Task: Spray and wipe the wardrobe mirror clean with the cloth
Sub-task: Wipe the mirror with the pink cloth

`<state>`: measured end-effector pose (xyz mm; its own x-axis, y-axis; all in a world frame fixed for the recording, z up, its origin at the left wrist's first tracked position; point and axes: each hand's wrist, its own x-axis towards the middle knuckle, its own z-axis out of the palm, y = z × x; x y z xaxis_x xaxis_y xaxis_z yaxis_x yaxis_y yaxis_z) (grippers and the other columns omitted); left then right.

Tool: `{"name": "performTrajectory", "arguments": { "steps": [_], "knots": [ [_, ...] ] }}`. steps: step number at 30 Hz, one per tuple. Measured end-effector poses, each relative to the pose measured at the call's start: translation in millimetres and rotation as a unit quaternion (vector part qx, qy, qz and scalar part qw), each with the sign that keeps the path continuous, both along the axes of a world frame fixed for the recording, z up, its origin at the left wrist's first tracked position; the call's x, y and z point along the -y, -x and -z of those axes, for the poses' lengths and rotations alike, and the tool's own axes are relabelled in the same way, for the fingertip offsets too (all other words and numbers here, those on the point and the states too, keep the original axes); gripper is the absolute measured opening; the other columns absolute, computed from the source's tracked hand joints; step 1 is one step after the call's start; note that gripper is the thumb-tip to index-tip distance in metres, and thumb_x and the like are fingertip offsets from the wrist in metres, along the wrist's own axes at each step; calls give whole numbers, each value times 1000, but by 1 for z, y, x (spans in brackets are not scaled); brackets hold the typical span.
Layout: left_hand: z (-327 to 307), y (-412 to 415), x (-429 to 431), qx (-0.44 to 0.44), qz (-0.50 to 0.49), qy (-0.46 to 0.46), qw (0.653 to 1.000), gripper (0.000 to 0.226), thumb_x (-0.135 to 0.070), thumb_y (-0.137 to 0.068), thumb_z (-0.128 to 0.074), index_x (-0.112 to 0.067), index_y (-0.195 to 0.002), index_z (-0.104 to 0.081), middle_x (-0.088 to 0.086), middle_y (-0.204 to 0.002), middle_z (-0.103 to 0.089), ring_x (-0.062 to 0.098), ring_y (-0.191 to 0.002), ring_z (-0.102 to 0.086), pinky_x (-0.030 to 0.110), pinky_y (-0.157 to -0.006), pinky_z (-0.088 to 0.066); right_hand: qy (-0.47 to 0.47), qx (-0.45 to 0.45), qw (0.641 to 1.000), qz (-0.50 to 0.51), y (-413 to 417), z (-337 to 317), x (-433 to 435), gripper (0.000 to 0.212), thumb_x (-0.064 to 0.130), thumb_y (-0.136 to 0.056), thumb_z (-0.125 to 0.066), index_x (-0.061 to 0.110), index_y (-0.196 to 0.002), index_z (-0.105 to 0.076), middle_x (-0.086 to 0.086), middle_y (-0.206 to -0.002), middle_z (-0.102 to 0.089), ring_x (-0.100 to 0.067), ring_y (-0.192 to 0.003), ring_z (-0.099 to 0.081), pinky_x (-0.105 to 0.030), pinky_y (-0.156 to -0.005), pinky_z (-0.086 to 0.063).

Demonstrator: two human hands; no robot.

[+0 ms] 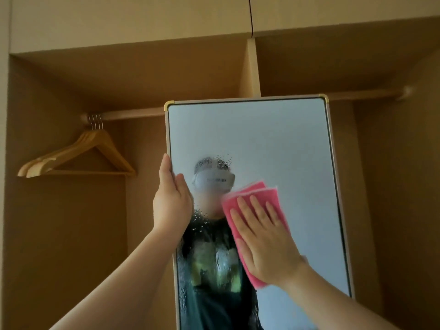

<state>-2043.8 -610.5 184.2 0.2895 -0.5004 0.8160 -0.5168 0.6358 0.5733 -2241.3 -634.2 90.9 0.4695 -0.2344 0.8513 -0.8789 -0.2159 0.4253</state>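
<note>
A tall framed mirror (281, 139) with brass corners stands upright in front of an open wardrobe. Spray droplets and runs cover its left and lower middle glass. My left hand (170, 201) grips the mirror's left edge, thumb on the glass. My right hand (264, 236) lies flat with fingers spread, pressing a folded pink cloth (252, 196) against the glass at the middle. The cloth sticks out above and below my palm. No spray bottle is in view.
Behind the mirror is a wooden wardrobe with a hanging rail (133, 114). Several wooden hangers (78, 158) hang at the rail's left end. A vertical divider panel (252, 67) rises just behind the mirror's top edge. Closed upper cupboard doors (142, 17) run across the top.
</note>
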Motion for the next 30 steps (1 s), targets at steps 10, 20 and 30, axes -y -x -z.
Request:
{"name": "performTrajectory", "arguments": {
  "steps": [10,20,30],
  "knots": [
    [-1,6,-4,-11,-23,2,1000,52,-29,-103,-31,-33,-151,-12,-26,-87,-48,-7,-64,-43,19,-58,-37,9,-43,999,-22,2,8,0,66,41,-92,-44,18,-151,-26,-7,-158,-22,-28,-148,-14,-48,-120,-8],
    [1,6,-5,-19,-17,0,1000,51,-29,-104,-31,-34,-151,-12,-28,-75,-42,-4,-63,-45,15,-60,-36,9,-75,996,-36,4,-28,1,59,40,-96,-36,18,-150,-26,-5,-157,-23,-27,-147,-18,-49,-119,-12],
    [1,-1,-1,-13,20,1,1000,52,-33,-102,-30,-43,-148,-9,0,-131,-60,3,-77,-59,19,-58,-38,18,27,999,28,-31,-164,-3,59,41,-99,-16,19,-154,-15,-6,-162,-11,-27,-149,-7,-44,-120,3]
  ]
}}
